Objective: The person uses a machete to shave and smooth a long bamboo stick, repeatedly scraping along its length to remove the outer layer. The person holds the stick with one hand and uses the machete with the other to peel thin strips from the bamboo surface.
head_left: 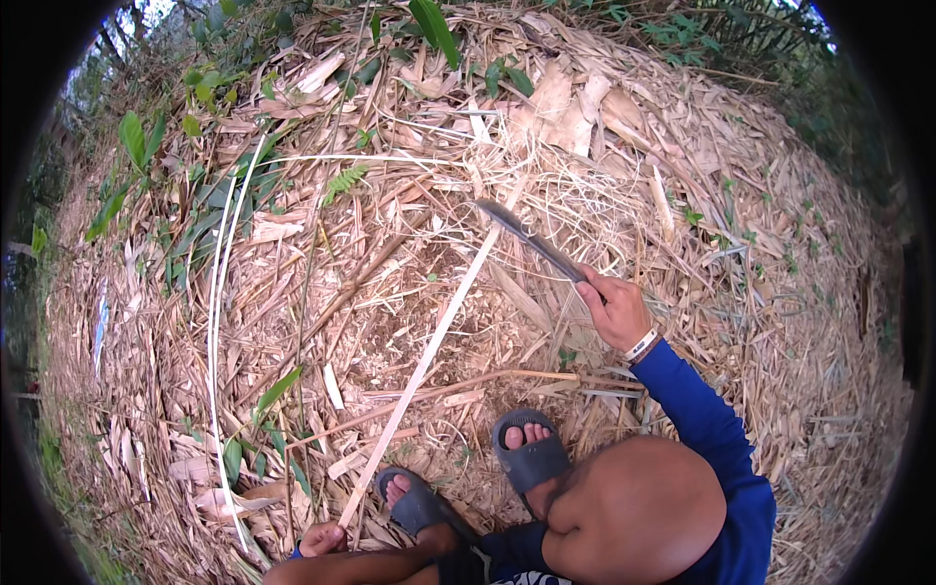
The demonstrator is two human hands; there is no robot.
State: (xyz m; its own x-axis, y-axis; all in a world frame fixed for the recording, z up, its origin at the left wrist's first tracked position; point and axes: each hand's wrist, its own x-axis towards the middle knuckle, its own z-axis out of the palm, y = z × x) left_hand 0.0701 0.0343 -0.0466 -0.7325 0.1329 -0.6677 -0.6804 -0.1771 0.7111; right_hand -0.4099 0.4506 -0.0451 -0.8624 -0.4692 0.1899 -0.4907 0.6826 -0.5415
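Observation:
My left hand (322,538), low at the left beside my leg, is closed on the near end of a long, flat, pale bamboo strip (425,363). The strip runs away from me, slanting to the right, toward a tangle of thin shavings (585,219). My right hand (616,307) grips a long dark knife (536,242), its handle mostly hidden in the fist. The blade points up and left, and its tip end crosses over the strip's far part. Whether the edge touches the strip, I cannot tell.
Dry husks and leaves (731,292) cover the ground. Two long thin pale strips (216,302) lie curved at the left. My feet in dark sandals (531,453) and my bent knee (639,507) are close by. Green plants (136,146) grow at the far left.

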